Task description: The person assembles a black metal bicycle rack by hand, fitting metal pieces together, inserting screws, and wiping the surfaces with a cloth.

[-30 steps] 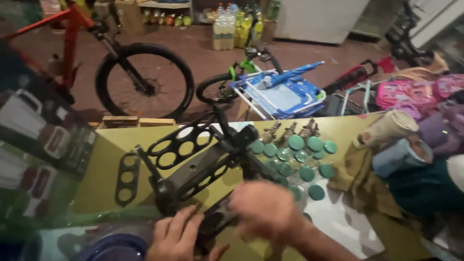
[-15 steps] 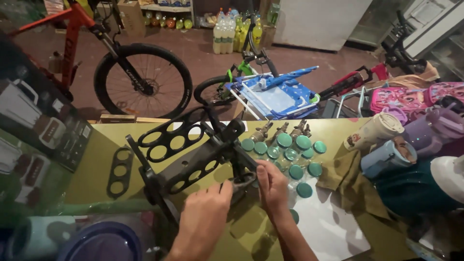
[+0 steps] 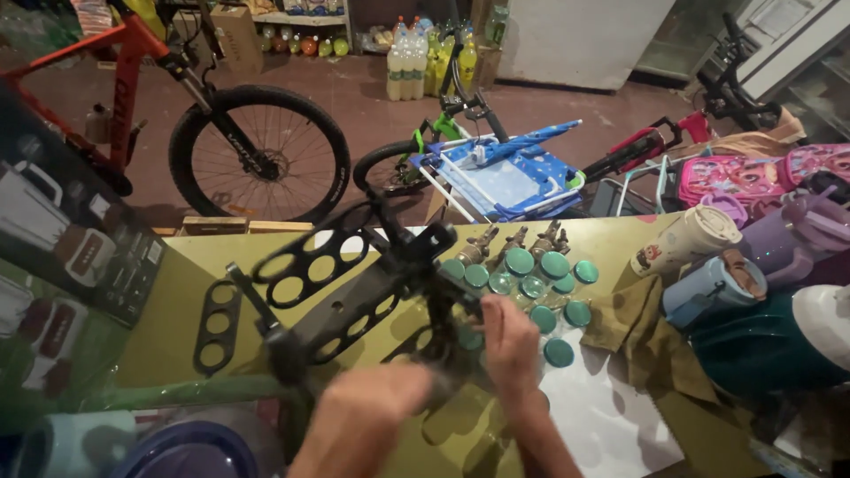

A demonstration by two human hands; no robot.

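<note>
A black metal frame [image 3: 329,312] with rows of oval holes lies on the yellow-green table [image 3: 190,265]. My left hand [image 3: 372,412], blurred by motion, is closed around the frame's near end by the table's front edge. To its right, my right hand [image 3: 509,341] grips a dark part on the frame's right side, fingers curled over it. A separate black plate with three oval holes [image 3: 216,326] lies flat to the left of the frame.
Several small jars with green lids [image 3: 542,285] and brass fittings [image 3: 513,239] stand just beyond my right hand. A khaki cloth [image 3: 646,332], cups and flasks [image 3: 704,239] crowd the right. An appliance box [image 3: 62,257] stands left. Bicycles [image 3: 257,150] and a blue folding chair [image 3: 505,177] stand behind.
My right hand moved away from me, from the table's front onto the frame's right side. My left hand shifted right along the frame's near end. The frame turned slightly.
</note>
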